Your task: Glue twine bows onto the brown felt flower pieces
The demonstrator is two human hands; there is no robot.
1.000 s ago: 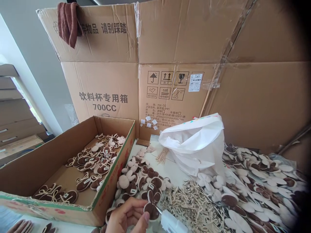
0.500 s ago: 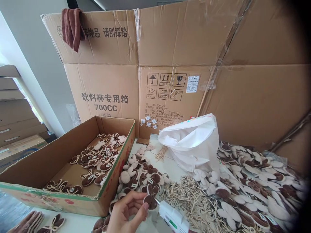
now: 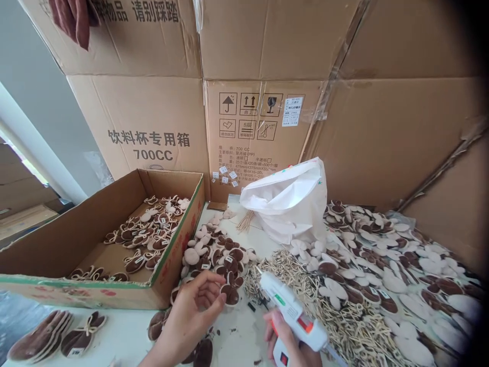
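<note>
My left hand (image 3: 193, 311) pinches a small brown bunny-head-shaped plush piece (image 3: 230, 294) with pale edging between thumb and fingertips. In my right hand (image 3: 286, 339) is a white hot glue gun (image 3: 286, 300) with orange parts, its nozzle pointing up and left. The nozzle tip is apart from the plush piece, to its right. Just behind the held piece lies a heap of similar brown and cream plush pieces (image 3: 196, 250), some with small white labels. A tangled pile of thin beige cord loops (image 3: 273, 267) spreads behind and right of the glue gun.
An open cardboard box (image 3: 110, 293) on the left holds several plush pieces with cord bows. Other pieces lie near its front, including a small stack (image 3: 40, 336). A white bag (image 3: 294, 204) stands at the back, and a large plush heap (image 3: 382, 265) covers the right. Tall cardboard panels (image 3: 252, 46) rise behind.
The glue gun has drawn away from the plush piece to the right, and my right hand has come into view. My left hand still holds the piece. The view has tilted down.
</note>
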